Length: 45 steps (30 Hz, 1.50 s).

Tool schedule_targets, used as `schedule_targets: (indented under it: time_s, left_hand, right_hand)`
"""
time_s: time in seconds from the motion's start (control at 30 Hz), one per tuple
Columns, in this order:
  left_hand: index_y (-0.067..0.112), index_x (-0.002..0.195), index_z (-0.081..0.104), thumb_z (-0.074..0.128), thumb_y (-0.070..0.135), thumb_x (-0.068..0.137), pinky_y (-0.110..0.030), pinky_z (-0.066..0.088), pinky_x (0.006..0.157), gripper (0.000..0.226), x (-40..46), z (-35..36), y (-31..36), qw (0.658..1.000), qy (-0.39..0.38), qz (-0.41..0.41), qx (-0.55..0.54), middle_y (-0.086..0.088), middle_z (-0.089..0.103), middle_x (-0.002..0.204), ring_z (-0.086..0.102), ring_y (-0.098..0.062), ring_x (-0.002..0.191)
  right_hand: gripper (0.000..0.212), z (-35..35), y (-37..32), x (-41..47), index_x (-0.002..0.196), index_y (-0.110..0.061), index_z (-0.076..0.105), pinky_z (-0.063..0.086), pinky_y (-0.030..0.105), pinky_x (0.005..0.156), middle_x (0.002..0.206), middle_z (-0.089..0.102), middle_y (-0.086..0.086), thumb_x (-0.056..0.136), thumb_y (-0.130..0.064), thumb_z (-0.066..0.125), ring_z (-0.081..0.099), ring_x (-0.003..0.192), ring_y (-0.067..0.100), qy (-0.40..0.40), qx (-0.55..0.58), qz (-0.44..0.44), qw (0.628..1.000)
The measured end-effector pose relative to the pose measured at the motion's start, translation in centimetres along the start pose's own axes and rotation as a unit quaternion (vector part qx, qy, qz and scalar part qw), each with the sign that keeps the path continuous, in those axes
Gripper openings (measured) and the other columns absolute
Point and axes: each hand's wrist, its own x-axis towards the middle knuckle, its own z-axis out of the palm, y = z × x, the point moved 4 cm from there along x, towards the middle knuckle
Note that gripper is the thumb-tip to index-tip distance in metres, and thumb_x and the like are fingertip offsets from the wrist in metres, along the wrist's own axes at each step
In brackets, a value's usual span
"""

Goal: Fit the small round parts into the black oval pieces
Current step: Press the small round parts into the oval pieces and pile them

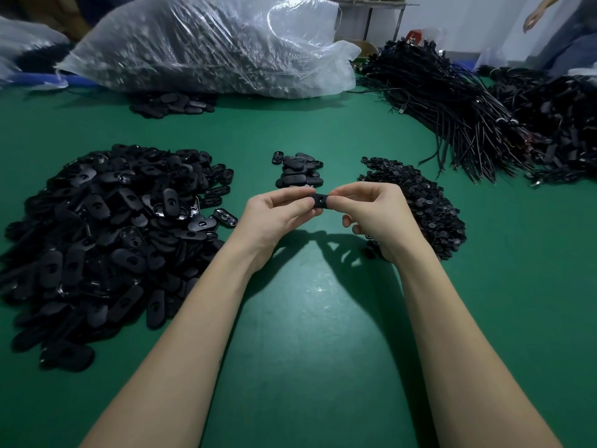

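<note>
At nine o'clock on the green table, a big heap of ovals is lying loose, far too many to count. The left hand is hovering near the table's centre, thumb and fingertips pinching one oval by its left end. The right hand is meeting it from three o'clock, thumb and forefinger pinching the same piece at its right end, the other fingers curling loosely underneath. A small opening is showing on the oval's top face; whether a round part is already sitting in it I cannot tell, since the fingers are covering the spot.

To my eye the person is seating a part just now. Doing it well looks like keeping the oval level and steady in the left pinch, lining the round part squarely over the opening, and pressing evenly with the thumb until it sits flush, not cocked to one side.

Just beyond the hands, at twelve o'clock, a little stack is sitting, perhaps ten pieces, likely the finished ones. At three o'clock, beside the right hand, a pile of rounds is spreading out, hundreds by the look of it. Farther back, one clear bag of more stock is slumping at eleven o'clock, with a few ovals spilling beneath it, and two bundles of cables are lying at two o'clock.
</note>
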Motion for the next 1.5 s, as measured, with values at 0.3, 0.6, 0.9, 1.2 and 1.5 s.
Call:
schedule_targets:
  time_s: [0.3, 0.6, 0.9, 1.2, 1.5]
  left_hand:
    - [0.001, 0.106, 0.072, 0.070, -0.006, 0.087, -0.020, 0.057, 0.081, 0.020, -0.1, 0.1, -0.2, 1.000, -0.005, 0.002, 0.013, -0.017, 0.077, 0.101, 0.075, -0.029, 0.097]
    - [0.003, 0.102, 0.074, 0.072, -0.004, 0.086, -0.023, 0.057, 0.086, 0.017, -0.1, 0.1, -0.5, 1.000, -0.016, 0.000, 0.027, -0.017, 0.077, 0.101, 0.075, -0.030, 0.098]
    - [0.006, 0.099, 0.075, 0.071, -0.004, 0.087, -0.031, 0.057, 0.095, 0.016, -0.2, 0.2, -0.6, 0.995, -0.012, 0.008, 0.096, -0.015, 0.077, 0.101, 0.075, -0.029, 0.098]
    - [0.005, 0.089, 0.074, 0.064, -0.009, 0.089, -0.022, 0.058, 0.081, 0.017, -0.3, 0.2, -0.3, 0.997, -0.002, -0.005, 0.071, -0.018, 0.076, 0.094, 0.076, -0.027, 0.089]
    - [0.003, 0.092, 0.072, 0.068, -0.007, 0.088, -0.025, 0.058, 0.085, 0.011, -0.3, -0.3, -0.2, 0.998, -0.012, -0.003, 0.066, -0.017, 0.076, 0.096, 0.075, -0.028, 0.092]
  right_hand:
    - [0.007, 0.3, -0.1, 0.0, 0.078, -0.021, 0.078, 0.044, 0.030, 0.058, 0.074, 0.075, 0.015, 0.083, -0.018, 0.083, 0.055, 0.054, 0.015, 0.019, -0.036, -0.007, 0.999]
    - [0.007, 0.3, 0.4, -0.1, 0.078, -0.020, 0.079, 0.037, 0.012, 0.043, 0.062, 0.070, -0.007, 0.081, -0.019, 0.086, 0.052, 0.044, 0.002, 0.026, -0.029, 0.038, 0.999]
    - [0.004, 0.5, 0.9, -0.1, 0.088, -0.008, 0.080, 0.038, 0.016, 0.044, 0.065, 0.065, 0.007, 0.083, -0.008, 0.081, 0.051, 0.046, 0.008, 0.003, 0.011, 0.099, 0.995]
    - [0.016, 0.2, 1.2, 0.0, 0.089, -0.017, 0.080, 0.044, 0.014, 0.046, 0.058, 0.065, -0.008, 0.077, -0.019, 0.090, 0.053, 0.045, 0.003, -0.042, 0.017, 0.107, 0.993]
    - [0.014, 0.9, 0.3, -0.2, 0.099, 0.006, 0.074, 0.059, 0.020, 0.067, 0.081, 0.078, 0.012, 0.085, 0.006, 0.077, 0.078, 0.077, 0.020, -0.099, 0.097, 0.050, 0.989]
